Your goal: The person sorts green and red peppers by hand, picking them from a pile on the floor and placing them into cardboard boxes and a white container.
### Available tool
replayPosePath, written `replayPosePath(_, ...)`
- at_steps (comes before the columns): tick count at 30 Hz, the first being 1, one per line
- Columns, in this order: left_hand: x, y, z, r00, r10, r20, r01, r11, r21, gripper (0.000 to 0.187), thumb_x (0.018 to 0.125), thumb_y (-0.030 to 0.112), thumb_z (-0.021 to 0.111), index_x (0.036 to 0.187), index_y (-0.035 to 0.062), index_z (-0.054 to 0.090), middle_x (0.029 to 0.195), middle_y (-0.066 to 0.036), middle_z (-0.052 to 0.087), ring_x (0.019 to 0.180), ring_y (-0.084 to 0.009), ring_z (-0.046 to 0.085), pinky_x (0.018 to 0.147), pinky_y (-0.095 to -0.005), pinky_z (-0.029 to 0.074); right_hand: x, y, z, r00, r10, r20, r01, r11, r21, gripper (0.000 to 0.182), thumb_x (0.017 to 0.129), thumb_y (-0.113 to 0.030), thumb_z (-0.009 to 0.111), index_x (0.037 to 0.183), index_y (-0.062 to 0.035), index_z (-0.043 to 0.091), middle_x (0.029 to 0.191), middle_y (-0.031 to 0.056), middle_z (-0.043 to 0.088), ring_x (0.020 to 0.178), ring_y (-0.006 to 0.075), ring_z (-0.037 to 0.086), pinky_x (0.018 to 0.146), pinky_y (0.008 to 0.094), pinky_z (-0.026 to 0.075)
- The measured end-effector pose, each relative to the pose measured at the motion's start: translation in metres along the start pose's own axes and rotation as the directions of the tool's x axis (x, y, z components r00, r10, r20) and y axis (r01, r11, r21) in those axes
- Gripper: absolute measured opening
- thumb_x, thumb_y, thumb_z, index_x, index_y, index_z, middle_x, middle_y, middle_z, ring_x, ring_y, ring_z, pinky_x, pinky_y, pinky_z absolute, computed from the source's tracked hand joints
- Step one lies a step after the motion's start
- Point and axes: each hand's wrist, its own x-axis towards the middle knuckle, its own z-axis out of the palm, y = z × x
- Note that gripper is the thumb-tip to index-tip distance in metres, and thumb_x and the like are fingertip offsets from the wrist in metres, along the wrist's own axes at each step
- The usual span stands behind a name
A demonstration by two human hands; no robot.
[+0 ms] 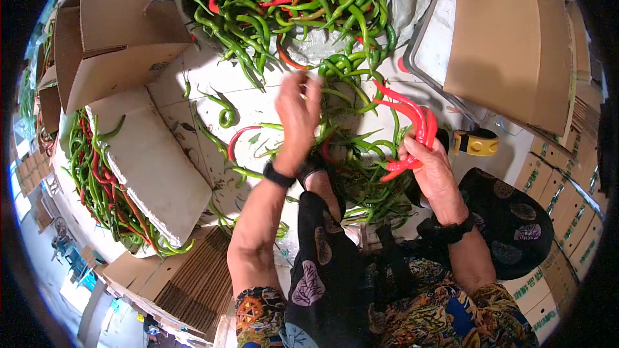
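Note:
In my right hand [431,171] is a small bunch of long red chili peppers [422,122], with the fingers closed round their lower part. My left hand [300,106] reaches over the floor below the big heap of chilies [290,9]. Its fingers are smeared by motion, so whether they hold anything does not show. Just above its fingertips lies an orange-red chili pepper [291,58]. Loose green chilies [345,64] spread between the hands. More green chilies [374,187] are piled on the floor by my feet.
At the left, a white foam box [158,167] stands beside a mass of green and red chilies [97,180]. An open cardboard box [122,71] is above it. On the right are a cardboard sheet [493,38], a yellow-and-black object [476,142] and stacked cartons [558,187].

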Motion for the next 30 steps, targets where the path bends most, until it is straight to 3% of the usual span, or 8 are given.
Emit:
replayPosePath(3,0.054,-0.060,0.019,0.927,0.236,-0.293,-0.127,0.930,0.346,0.049,0.084,0.034,0.067,0.108,-0.0058,0.054,0.086,-0.021,0.061,0.090,-0.0364,0.057,0.081,-0.0441,0.044,-0.001,-0.003,0.003,0.998,-0.055,0.035,0.055,0.998,0.014,0.019,0.088,-0.014,0.064,0.102,-0.0037,0.055,0.083,0.0027,0.057,0.077,0.0139,0.055,0.075,0.0299,0.046)
replayPosePath(6,0.073,-0.089,0.029,0.947,0.137,-0.290,0.009,0.892,0.451,0.045,0.079,0.029,0.072,0.105,-0.0033,0.055,0.082,-0.018,0.062,0.076,-0.0313,0.060,0.070,-0.0411,0.047,0.001,-0.005,0.003,0.994,-0.070,0.082,0.067,0.997,0.038,0.019,0.088,-0.014,0.063,0.102,-0.0039,0.055,0.083,0.0023,0.056,0.077,0.0132,0.054,0.076,0.0296,0.045)
replayPosePath(9,0.078,-0.097,0.022,0.945,-0.259,-0.200,0.254,0.966,-0.050,0.031,0.078,0.020,0.071,0.095,-0.0018,0.056,0.077,-0.010,0.060,0.068,-0.0180,0.056,0.061,-0.0321,0.045,0.002,-0.004,-0.003,0.997,-0.068,0.037,0.067,0.997,0.032,0.018,0.089,-0.014,0.062,0.103,-0.0043,0.055,0.083,0.0021,0.056,0.077,0.0126,0.053,0.074,0.0288,0.045)
replayPosePath(12,0.053,-0.074,0.007,0.919,-0.368,-0.144,0.335,0.918,-0.214,0.018,0.078,0.012,0.067,0.085,-0.0005,0.055,0.073,-0.003,0.057,0.067,-0.0095,0.050,0.059,-0.0250,0.041,0.004,0.001,-0.005,0.999,-0.054,0.003,0.054,0.997,0.049,0.020,0.088,-0.014,0.064,0.103,-0.0038,0.055,0.083,0.0030,0.057,0.076,0.0130,0.054,0.073,0.0295,0.047)
replayPosePath(18,-0.025,0.003,-0.015,0.992,-0.055,-0.117,-0.017,0.839,-0.544,0.008,0.078,-0.001,0.057,0.084,0.0003,0.053,0.086,-0.005,0.063,0.073,-0.0096,0.054,0.064,-0.0235,0.044,0.002,0.006,-0.001,0.998,-0.023,-0.060,0.015,0.990,-0.138,0.026,0.086,-0.016,0.067,0.106,-0.0034,0.056,0.091,0.0056,0.062,0.083,0.0144,0.059,0.079,0.0312,0.049)
replayPosePath(23,-0.062,0.010,-0.008,0.868,0.415,0.272,-0.351,0.901,-0.253,0.005,0.077,0.003,0.055,0.072,0.0024,0.055,0.083,-0.010,0.065,0.076,-0.0180,0.062,0.066,-0.0253,0.047,-0.004,0.006,0.019,0.999,-0.041,0.021,0.045,0.968,-0.246,0.025,0.085,-0.011,0.065,0.108,-0.0030,0.058,0.098,0.0068,0.064,0.090,0.0140,0.059,0.083,0.0311,0.048)
replayPosePath(26,-0.093,0.010,0.019,0.880,0.144,0.453,0.000,0.953,-0.304,0.006,0.077,0.001,0.058,0.073,0.0019,0.054,0.070,-0.006,0.059,0.064,-0.0116,0.055,0.059,-0.0247,0.044,-0.004,0.010,0.024,0.994,0.059,0.089,-0.022,0.928,-0.373,0.026,0.083,-0.008,0.065,0.108,-0.0013,0.061,0.100,0.0055,0.063,0.090,0.0127,0.058,0.082,0.0283,0.047)
replayPosePath(30,-0.115,-0.015,0.019,0.907,-0.016,0.421,0.065,0.993,-0.103,0.009,0.083,0.009,0.062,0.083,-0.0004,0.060,0.067,-0.012,0.059,0.057,-0.0185,0.056,0.057,-0.0300,0.046,0.003,0.018,0.010,0.999,0.005,-0.037,-0.017,0.943,-0.333,0.022,0.083,-0.010,0.066,0.103,-0.0015,0.063,0.094,0.0052,0.065,0.083,0.0119,0.059,0.077,0.0276,0.048)
